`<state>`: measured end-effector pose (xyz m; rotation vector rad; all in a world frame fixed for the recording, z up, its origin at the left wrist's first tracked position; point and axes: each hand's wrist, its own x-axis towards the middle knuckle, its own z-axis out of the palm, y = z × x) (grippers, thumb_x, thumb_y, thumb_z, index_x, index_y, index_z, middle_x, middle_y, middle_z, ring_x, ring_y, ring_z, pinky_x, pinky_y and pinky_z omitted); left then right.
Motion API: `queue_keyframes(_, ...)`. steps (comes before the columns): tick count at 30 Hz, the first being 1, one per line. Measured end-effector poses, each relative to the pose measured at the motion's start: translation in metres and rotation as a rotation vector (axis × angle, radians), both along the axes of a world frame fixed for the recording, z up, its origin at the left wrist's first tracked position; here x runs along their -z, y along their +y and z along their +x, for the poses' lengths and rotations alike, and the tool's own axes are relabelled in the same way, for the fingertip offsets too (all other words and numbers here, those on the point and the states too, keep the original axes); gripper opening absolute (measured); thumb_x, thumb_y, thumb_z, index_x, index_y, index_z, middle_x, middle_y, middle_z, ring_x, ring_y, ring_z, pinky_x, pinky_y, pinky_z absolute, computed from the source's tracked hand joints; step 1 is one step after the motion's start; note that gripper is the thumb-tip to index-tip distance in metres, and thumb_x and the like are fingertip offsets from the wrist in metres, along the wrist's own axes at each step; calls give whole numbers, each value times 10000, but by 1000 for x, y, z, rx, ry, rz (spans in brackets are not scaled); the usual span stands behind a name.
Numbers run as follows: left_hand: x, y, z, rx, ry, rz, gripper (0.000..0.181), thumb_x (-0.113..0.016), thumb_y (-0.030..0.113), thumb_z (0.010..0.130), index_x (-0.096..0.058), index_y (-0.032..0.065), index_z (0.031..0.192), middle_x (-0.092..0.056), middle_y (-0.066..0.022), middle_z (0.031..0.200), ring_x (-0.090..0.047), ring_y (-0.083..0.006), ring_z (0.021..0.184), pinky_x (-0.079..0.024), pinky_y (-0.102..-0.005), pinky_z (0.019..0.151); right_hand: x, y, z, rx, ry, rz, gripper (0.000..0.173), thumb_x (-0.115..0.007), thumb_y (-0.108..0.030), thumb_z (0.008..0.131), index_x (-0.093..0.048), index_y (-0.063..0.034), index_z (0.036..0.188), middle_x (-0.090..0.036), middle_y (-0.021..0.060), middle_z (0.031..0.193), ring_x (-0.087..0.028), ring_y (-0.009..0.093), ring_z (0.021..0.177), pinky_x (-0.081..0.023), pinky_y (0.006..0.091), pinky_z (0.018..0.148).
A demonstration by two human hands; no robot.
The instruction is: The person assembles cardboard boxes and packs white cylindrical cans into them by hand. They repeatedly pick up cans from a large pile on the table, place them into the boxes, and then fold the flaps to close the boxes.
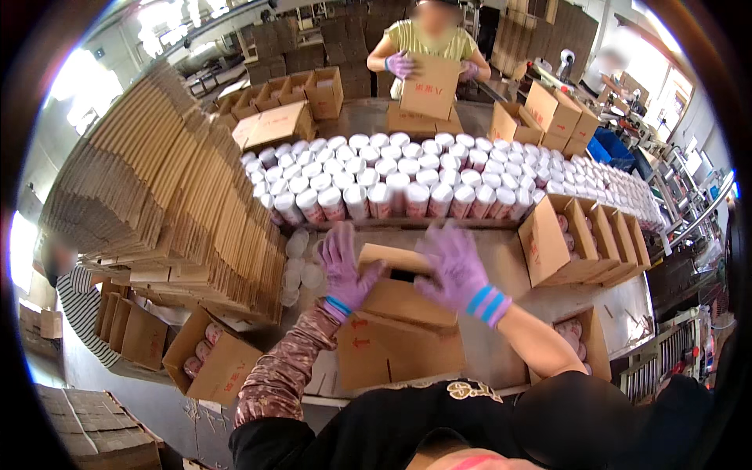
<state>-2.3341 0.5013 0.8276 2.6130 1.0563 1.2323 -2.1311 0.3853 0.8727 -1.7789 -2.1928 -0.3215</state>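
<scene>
A cardboard carton sits before me on the worktable, its top flaps partly folded over and a dark gap showing between them. My left hand, in a purple glove with a blue cuff, is spread at the left side of the gap, its thumb over the carton's edge. On the other side my right hand, gloved alike and blurred, has its fingers apart over the flap. Whether either palm presses on the cardboard, I cannot tell. Neither hand grips anything.
White-lidded cans stand in rows beyond the carton. Flattened cartons are stacked high at left, beside clear plastic lids. Open cartons stand at right; another carton holds cans at lower left. Across the table, a person holds a carton.
</scene>
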Motion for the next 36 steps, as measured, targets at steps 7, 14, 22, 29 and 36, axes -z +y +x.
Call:
queue_keyframes(7,7,-50,-32,377,-336,-999,608,-570,308,839,-311,-18,1281,-497,-219,1128,-472,-327,1104,-394,-385,911,60,-74,0,316,964,-198,1067,-827,-363,509,-214,-60,1328,-385,184,1270,-377,327,1185,-275,399,1031)
queue_keyframes(14,-13,10,17,379,82,-171,529,-587,349,806,-466,-4,1181,-568,-173,1053,-538,-312,994,-435,-368,842,141,-145,-28,105,1458,-226,909,-757,-279,653,-189,-110,1342,-319,194,1349,-310,284,1260,-302,459,995)
queue_keyframes(22,16,9,44,915,933,-971,558,-652,288,734,-477,50,1208,-607,-164,1026,-585,-276,953,-456,-357,831,96,-141,5,82,1040,-760,597,-611,-272,764,-375,-88,1281,-352,202,1331,-287,289,1286,-274,373,1033)
queue_keyframes(29,45,-18,20,1142,685,-796,462,-521,262,845,-425,113,1271,-461,-150,1265,-493,-286,1112,-405,-406,909,4,133,98,137,-215,-174,942,-670,-525,614,-219,-222,1384,-177,180,1413,-231,443,1251,-236,528,1012)
queue_keyframes(36,46,159,119,-35,729,8,729,-628,305,708,-321,38,1312,-299,-192,1347,-247,-377,1268,-198,-490,1050,98,206,83,307,-190,-71,925,-637,-629,583,-305,-234,1350,-349,128,1307,-318,380,1191,-185,544,1020)
